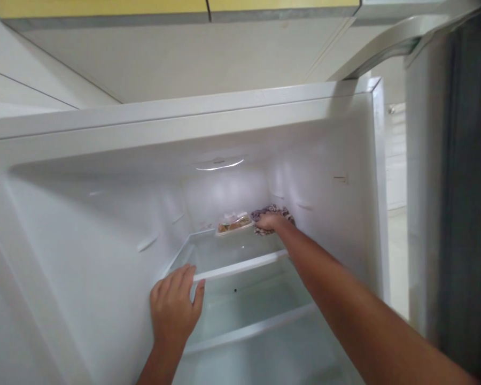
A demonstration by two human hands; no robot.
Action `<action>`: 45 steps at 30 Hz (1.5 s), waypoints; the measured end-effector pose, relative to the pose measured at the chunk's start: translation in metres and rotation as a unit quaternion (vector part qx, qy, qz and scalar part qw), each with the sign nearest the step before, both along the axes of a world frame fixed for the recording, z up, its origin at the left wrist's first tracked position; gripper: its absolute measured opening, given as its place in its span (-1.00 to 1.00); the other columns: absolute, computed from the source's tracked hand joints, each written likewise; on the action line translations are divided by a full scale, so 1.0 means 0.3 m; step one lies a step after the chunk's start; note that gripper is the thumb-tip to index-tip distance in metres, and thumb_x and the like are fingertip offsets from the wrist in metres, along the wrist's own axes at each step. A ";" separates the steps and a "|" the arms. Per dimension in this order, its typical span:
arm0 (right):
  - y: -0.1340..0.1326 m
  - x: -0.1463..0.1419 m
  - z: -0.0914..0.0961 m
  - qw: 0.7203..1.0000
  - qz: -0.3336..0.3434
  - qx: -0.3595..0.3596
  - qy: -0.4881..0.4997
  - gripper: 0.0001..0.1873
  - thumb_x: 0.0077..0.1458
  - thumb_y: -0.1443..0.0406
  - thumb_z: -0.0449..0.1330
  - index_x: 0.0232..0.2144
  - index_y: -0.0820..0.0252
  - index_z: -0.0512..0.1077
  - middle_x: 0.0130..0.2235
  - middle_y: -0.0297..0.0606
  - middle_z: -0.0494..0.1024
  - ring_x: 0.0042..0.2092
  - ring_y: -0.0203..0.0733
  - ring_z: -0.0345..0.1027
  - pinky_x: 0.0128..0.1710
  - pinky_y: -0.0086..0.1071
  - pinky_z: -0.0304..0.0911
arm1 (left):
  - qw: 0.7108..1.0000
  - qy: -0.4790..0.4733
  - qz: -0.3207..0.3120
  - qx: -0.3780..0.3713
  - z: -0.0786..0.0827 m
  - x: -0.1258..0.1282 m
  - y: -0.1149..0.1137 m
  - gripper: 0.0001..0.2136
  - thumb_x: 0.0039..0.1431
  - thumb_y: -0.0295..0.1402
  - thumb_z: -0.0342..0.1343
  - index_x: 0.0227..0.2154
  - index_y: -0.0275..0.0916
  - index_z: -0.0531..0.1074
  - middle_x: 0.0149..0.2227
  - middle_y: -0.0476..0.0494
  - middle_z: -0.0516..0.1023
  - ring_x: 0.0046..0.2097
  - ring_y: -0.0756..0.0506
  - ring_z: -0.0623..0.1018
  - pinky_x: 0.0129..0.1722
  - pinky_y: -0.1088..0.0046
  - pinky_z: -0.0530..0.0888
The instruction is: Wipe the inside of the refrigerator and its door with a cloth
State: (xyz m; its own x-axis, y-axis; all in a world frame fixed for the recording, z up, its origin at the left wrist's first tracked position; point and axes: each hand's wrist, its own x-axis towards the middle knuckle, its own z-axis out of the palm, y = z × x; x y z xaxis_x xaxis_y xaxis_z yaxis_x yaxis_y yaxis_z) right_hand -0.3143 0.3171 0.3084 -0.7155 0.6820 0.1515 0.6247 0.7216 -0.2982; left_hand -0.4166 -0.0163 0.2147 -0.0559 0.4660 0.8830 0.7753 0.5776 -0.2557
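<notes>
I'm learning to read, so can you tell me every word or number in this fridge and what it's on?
None can be read.
Food packet at the back of the shelf, beside the cloth under the right hand: too small and blurred to show any print.
Small mark on the fridge wall: too faint to tell if it is writing.

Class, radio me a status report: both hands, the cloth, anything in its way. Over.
Left hand clasps upper shelf front edge. Right hand on patterned cloth at shelf's back, grip unclear. Food tray beside cloth, on its left.
</notes>
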 end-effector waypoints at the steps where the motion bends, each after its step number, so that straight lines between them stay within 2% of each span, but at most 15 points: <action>1: 0.013 -0.010 0.002 1.000 0.003 -0.005 -0.006 -0.44 0.23 -0.02 0.15 0.15 0.16 0.36 0.28 -0.08 0.34 0.27 0.04 0.23 0.28 0.12 0.08 | 1.000 -0.002 0.002 0.000 -0.003 -0.001 0.000 -0.65 0.30 -0.18 -0.07 -0.01 -0.23 0.46 -0.01 -0.28 0.62 0.00 -0.29 0.53 0.02 0.08 0.31; 6: 0.026 -0.006 0.003 1.000 0.012 -0.003 -0.027 -0.32 0.23 -0.06 0.10 0.27 0.15 0.25 0.37 -0.05 0.20 0.34 0.08 0.11 0.31 0.09 -0.02 | 1.000 0.001 0.000 -0.007 -0.006 0.003 -0.002 -0.65 0.31 -0.18 -0.06 -0.02 -0.24 0.48 -0.01 -0.27 0.62 0.00 -0.28 0.53 0.02 0.08 0.32; 11: -0.030 0.043 -0.012 0.999 0.010 0.029 -0.022 -0.30 0.23 -0.07 0.03 0.25 0.22 0.28 0.31 0.00 0.30 0.30 0.05 0.19 0.28 0.00 0.01 | 1.000 -0.004 0.006 -0.019 0.009 0.014 -0.011 -0.64 0.34 -0.17 -0.09 -0.03 -0.24 0.49 -0.01 -0.25 0.63 0.01 -0.26 0.54 0.02 0.10 0.32; 21: -0.226 0.207 -0.029 0.997 -0.030 0.067 0.008 -0.33 0.20 0.01 -0.05 0.16 0.34 0.40 0.20 0.14 0.43 0.24 0.14 0.28 0.22 -0.11 0.07 | 0.998 -0.052 0.004 -0.041 0.037 0.057 -0.033 -0.64 0.36 -0.19 -0.09 0.00 -0.26 0.48 0.04 -0.26 0.60 0.07 -0.26 0.52 0.07 0.10 0.31; 27: -0.345 0.301 -0.046 0.994 -0.053 0.083 0.041 -0.38 0.18 0.06 -0.05 0.05 0.37 0.49 0.12 0.20 0.49 0.17 0.23 0.33 0.15 0.00 0.14 | 0.998 -0.057 -0.012 -0.039 0.049 0.068 -0.038 -0.64 0.36 -0.19 -0.08 0.00 -0.28 0.48 0.04 -0.30 0.59 0.07 -0.27 0.52 0.07 0.10 0.33; 30: -0.433 0.330 -0.058 0.993 -0.037 0.098 0.057 -0.41 0.18 0.08 -0.05 0.03 0.35 0.50 0.09 0.20 0.51 0.16 0.25 0.34 0.15 0.07 0.11 | 0.998 -0.053 -0.014 -0.033 0.050 0.071 -0.035 -0.64 0.36 -0.19 -0.09 -0.01 -0.26 0.49 0.03 -0.29 0.60 0.07 -0.27 0.52 0.08 0.11 0.33; 34: -0.593 0.292 -0.072 0.988 0.045 0.124 0.077 -0.42 0.21 0.07 -0.08 0.09 0.25 0.44 0.17 0.09 0.46 0.22 0.19 0.26 0.22 0.10 0.05 | 0.998 -0.055 -0.018 -0.028 0.052 0.077 -0.032 -0.65 0.35 -0.20 -0.08 -0.02 -0.25 0.49 0.03 -0.30 0.60 0.07 -0.27 0.51 0.08 0.10 0.32; 38: -0.703 0.171 -0.059 0.980 0.134 0.128 0.078 -0.42 0.24 0.04 -0.12 0.14 0.16 0.40 0.20 -0.03 0.44 0.26 0.12 0.22 0.26 0.13 0.00 | 0.997 -0.064 -0.029 -0.030 0.050 0.077 -0.035 -0.65 0.33 -0.20 -0.06 0.00 -0.27 0.46 0.03 -0.33 0.58 0.07 -0.27 0.51 0.09 0.10 0.33; 42: -0.683 0.066 -0.029 0.973 0.193 0.109 0.057 -0.41 0.21 0.02 -0.08 0.17 0.07 0.37 0.26 -0.14 0.40 0.28 0.07 0.23 0.25 0.07 0.08 | 0.997 -0.061 -0.029 -0.036 0.048 0.071 -0.039 -0.66 0.33 -0.25 -0.08 0.03 -0.27 0.44 0.03 -0.33 0.58 0.06 -0.27 0.52 0.09 0.11 0.33; 45: -0.609 0.051 -0.022 0.977 0.186 0.093 0.050 -0.37 0.19 -0.02 -0.05 0.19 0.08 0.36 0.28 -0.13 0.36 0.27 0.07 0.24 0.23 0.02 0.14 | 0.996 -0.065 -0.029 -0.048 0.050 0.065 -0.043 -0.65 0.34 -0.22 -0.08 0.01 -0.28 0.44 0.03 -0.32 0.58 0.06 -0.27 0.51 0.09 0.11 0.33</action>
